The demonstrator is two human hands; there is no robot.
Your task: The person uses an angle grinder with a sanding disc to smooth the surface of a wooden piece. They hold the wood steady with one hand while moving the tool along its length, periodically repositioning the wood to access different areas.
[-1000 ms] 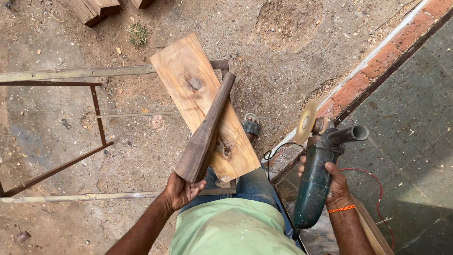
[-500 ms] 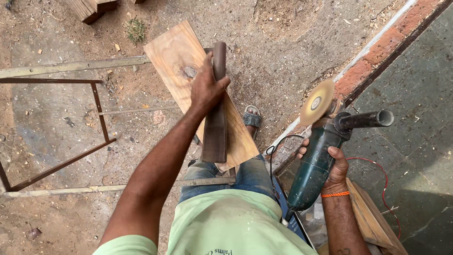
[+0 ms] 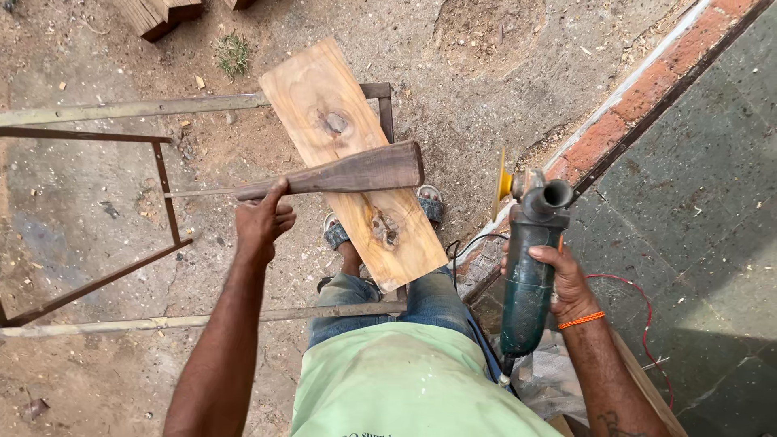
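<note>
We hold the dark tapered wood piece (image 3: 340,173) in the clenched left hand (image 3: 261,220) across the plank (image 3: 324,105), right hand (image 3: 558,279) wrapped round the angle grinder (image 3: 528,267); sanding likely needs it steadied first.

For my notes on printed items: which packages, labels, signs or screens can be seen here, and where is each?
Print on shirt: small dark lettering at the bottom edge of the picture, on light green cloth, cut off.
Packages, signs, screens: none visible.
</note>
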